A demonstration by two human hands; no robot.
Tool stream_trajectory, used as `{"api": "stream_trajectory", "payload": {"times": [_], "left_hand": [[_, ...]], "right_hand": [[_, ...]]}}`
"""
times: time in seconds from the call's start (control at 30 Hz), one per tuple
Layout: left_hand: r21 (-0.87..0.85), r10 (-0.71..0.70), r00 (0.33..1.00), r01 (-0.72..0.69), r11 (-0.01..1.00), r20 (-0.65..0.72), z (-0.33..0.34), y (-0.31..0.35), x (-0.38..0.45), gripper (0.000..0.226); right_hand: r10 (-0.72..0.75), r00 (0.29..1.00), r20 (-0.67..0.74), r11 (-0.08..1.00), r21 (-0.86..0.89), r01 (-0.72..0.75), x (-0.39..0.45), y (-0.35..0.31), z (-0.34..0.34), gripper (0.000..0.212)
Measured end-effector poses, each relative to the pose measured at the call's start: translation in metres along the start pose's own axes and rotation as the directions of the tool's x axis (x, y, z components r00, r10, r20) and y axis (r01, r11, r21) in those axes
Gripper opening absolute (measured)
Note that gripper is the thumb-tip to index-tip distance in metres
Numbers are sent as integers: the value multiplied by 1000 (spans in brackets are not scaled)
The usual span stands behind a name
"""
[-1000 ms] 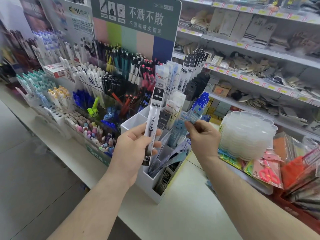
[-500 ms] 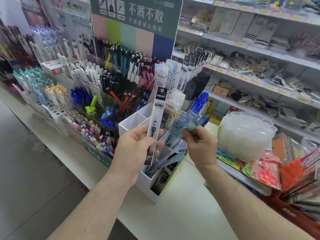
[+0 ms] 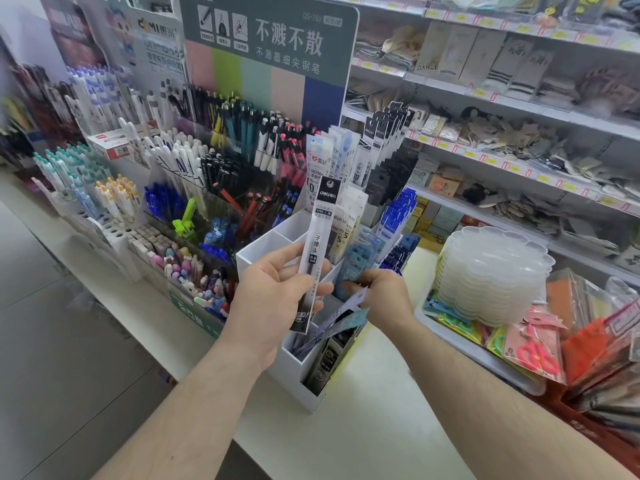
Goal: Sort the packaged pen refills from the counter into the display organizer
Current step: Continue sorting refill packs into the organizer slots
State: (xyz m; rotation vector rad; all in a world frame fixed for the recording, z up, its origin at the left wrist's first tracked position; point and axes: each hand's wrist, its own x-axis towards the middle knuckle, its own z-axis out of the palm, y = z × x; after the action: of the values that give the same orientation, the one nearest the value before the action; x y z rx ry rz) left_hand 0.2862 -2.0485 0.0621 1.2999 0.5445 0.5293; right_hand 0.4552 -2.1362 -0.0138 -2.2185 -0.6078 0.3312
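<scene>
Black-and-clear plastic marks the long refill packet (image 3: 313, 261), which the left hand (image 3: 277, 299) holds upright, thumb and curled fingers closing its grip round the lower half; the black header card points to about 12 o'clock, in front of the white compartmented display organizer (image 3: 256, 252) on the pale bench (image 3: 363, 431). At 3 o'clock of that hand, just beside it, the right hand (image 3: 382, 297) pinches a small pale-blue refill pack (image 3: 356, 268), held low over the organizer's middle cells, where other slim packets already lean. I cannot tell whether the blue pack is touching a cell wall.

The step in hand looks like placing: one packet is on its way into a slot while the black one waits. Two rear cells, at 11 o'clock of the left hand, show white bare walls, while the cells to the right are packed with upright sleeves.

The next move would call for matching each packet to the cell holding its like, then sliding it down base first and upright, so it does not snag the tilted packets in the front cells. The black packet probably wants a deep cell, since it is tall and flexible and could flop forward. At 3 o'clock sits a stack of clear scalloped plastic trays (image 3: 491, 275), well apart from the work.
</scene>
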Motion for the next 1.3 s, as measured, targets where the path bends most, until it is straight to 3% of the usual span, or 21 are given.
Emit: {"api": "stream_trajectory", "payload": {"times": [0.13,0.2,0.3,0.4,0.47,0.53,0.6,0.67,0.8,0.87,0.97,1.1,1.3], "left_hand": [[28,4,1000,-4,1000,16,2,2,-1,46],[36,-1,1000,0,999,22,2,3,0,41],[56,-14,1000,13,998,25,5,1,1,36],[104,-19,999,13,995,50,14,0,4,35],[151,-9,997,-3,989,74,18,2,5,36],[184,2,995,-21,983,103,25,6,7,37],[204,11,994,-34,978,109,29,10,10,37],[212,37,997,-51,976,73,31,12,15,38],[217,111,994,-105,970,-17,30,22,23,35],[230,154,988,-142,963,-34,30,28,27,35],[256,182,983,-167,952,-35,29,32,33,33],[273,169,985,-157,949,-22,27,32,36,32],[265,154,988,-143,954,-22,23,31,38,33]], "right_hand": [[58,974,219,985,-173,-20,-3,-6,-15,10],[73,981,182,978,-208,-34,-4,-16,-33,10],[97,993,65,982,159,-106,-10,-34,-57,14],[24,976,218,835,532,-140,-26,-55,-71,15],[-80,950,302,789,602,-125,-33,-66,-75,7],[-111,944,310,827,555,-85,-34,-71,-77,10],[-86,956,279,858,509,-71,-31,-75,-82,17],[-45,980,192,823,563,-73,-22,-77,-94,16],[69,980,-189,731,677,79,10,-87,-126,18],[59,933,-356,776,604,181,28,-95,-133,22],[-52,892,-448,866,424,264,52,-104,-127,25],[-159,878,-451,936,214,280,82,-112,-109,27],[-299,900,-318,952,-158,261,106,-111,-85,21]]}}
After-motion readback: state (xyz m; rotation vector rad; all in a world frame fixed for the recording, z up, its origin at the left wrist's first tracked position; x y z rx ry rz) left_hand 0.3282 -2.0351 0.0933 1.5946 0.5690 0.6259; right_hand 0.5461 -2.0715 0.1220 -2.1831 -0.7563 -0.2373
